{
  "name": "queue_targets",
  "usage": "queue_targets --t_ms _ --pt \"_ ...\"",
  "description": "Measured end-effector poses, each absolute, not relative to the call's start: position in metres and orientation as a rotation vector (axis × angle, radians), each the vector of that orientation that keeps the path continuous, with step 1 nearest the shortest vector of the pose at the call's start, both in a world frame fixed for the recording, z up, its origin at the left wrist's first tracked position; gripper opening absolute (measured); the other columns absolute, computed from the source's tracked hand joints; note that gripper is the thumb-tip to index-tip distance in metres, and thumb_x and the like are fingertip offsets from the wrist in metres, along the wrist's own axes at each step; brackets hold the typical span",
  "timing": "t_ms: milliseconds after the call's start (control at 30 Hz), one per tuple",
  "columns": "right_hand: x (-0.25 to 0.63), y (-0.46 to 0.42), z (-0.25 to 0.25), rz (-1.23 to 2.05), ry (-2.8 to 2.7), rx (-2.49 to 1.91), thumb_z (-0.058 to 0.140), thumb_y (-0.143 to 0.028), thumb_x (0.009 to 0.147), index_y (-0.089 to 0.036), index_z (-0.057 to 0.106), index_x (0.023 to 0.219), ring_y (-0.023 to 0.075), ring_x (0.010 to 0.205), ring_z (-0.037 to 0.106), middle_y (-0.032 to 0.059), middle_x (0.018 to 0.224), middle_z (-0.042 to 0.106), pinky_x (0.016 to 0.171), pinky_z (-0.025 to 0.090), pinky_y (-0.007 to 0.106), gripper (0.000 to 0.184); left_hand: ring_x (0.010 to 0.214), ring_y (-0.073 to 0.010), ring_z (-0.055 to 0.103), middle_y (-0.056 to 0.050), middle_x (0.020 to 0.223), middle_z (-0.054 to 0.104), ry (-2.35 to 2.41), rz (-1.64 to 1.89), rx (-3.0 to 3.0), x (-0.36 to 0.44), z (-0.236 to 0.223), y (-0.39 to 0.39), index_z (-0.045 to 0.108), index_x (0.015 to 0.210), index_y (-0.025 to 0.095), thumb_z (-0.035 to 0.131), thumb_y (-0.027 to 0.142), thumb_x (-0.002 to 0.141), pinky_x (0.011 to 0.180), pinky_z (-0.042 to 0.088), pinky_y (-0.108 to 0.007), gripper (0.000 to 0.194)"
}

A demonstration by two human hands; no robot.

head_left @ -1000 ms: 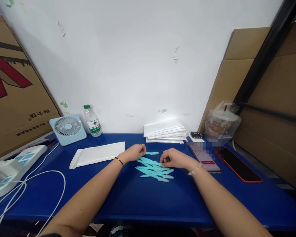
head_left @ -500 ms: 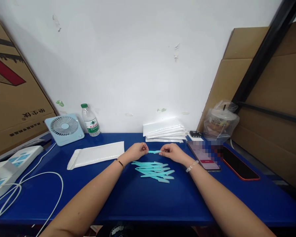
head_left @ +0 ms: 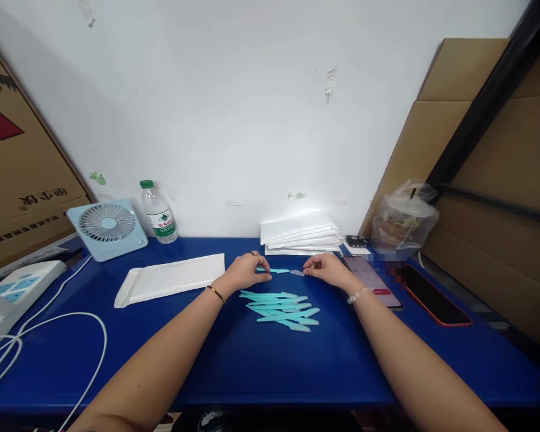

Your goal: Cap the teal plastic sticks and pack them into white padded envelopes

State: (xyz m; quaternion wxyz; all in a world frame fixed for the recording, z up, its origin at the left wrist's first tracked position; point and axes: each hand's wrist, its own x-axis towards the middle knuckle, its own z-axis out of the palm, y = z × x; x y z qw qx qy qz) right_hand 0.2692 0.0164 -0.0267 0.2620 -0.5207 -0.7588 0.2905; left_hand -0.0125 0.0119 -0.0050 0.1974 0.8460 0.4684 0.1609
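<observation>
A turquoise eyebrow razor (head_left: 281, 270) extends to the right from the thumb and fingers of my left hand (head_left: 248, 271), which is closed on its handle end. Just right of its tip, my right hand (head_left: 324, 270) pinches a small translucent blade cap (head_left: 296, 273); cap and razor are apart. Nearer to me, a loose pile of turquoise eyebrow razors (head_left: 279, 309) lies crisscrossed on the blue table (head_left: 270, 366), their capped ends mostly pointing right.
A white padded envelope (head_left: 175, 279) lies left of my hands, and a stack of similar envelopes (head_left: 299, 235) sits against the wall. On the left are a fan (head_left: 108, 229), a water bottle (head_left: 159, 213) and a power strip (head_left: 24, 291) with cables. Two phones (head_left: 436, 294) and a bagged cup (head_left: 402, 225) stand right.
Both hands first came together on one razor beyond the pile, taking its two ends. Now my right hand has drawn away to the right with the clear cap, and the razor's tip is bare.
</observation>
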Motion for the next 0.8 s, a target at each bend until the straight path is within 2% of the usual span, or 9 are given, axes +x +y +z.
queue_targets --t_ms 133,267,400,667,800 --pt "0.261 0.006 -0.017 0.741 -2.136 -1.342 0.062 -0.039 0.074 -0.017 0.073 0.079 0.0128 0.057 0.053 0.0021 0.066 0.065 0.053 0.039 0.023 0.025 0.075 -0.0170 0.058 -0.003 0.085 0.064 1.120 0.198 2.337 -0.009 0.001 -0.003 0.069 0.082 0.022 0.067 0.046 0.066 0.060 0.040 -0.023 0.029" --pt "0.247 -0.008 -0.009 0.830 -2.263 -1.235 0.064 -0.042 0.074 -0.018 0.074 0.081 0.0144 0.066 0.057 0.0037 0.079 0.068 0.060 0.042 0.024 0.026 0.064 -0.0148 0.057 -0.001 0.074 0.066 1.179 0.141 2.270 -0.003 -0.005 -0.005 0.068 0.077 0.021 0.062 0.041 0.070 0.054 0.037 -0.023 0.022" --pt "0.236 -0.013 -0.011 0.910 -2.324 -1.214 0.065 -0.045 0.073 -0.019 0.073 0.080 0.0140 0.064 0.056 0.0025 0.074 0.067 0.058 0.042 0.024 0.029 0.064 -0.0148 0.056 -0.001 0.075 0.066 1.250 0.289 2.232 -0.001 -0.009 -0.001 0.066 0.077 0.020 0.059 0.041 0.072 0.053 0.036 -0.023 0.023" --pt "0.258 0.006 -0.021 0.808 -2.112 -1.388 0.062 -0.043 0.075 -0.014 0.071 0.074 0.0131 0.058 0.054 0.0034 0.066 0.066 0.053 0.038 0.023 0.030 0.067 -0.0144 0.057 0.001 0.072 0.066 1.417 0.400 2.306 -0.008 -0.017 0.018 0.065 0.072 0.021 0.059 0.035 0.075 0.059 0.037 -0.024 0.015" --pt "0.266 0.009 -0.020 0.631 -2.121 -1.443 0.064 -0.038 0.073 -0.016 0.071 0.077 0.0130 0.058 0.053 0.0022 0.066 0.062 0.054 0.038 0.024 0.023 0.074 -0.0153 0.059 0.001 0.079 0.065 1.444 0.462 2.412 -0.009 -0.017 0.019 0.065 0.082 0.023 0.064 0.037 0.072 0.063 0.038 -0.023 0.017"
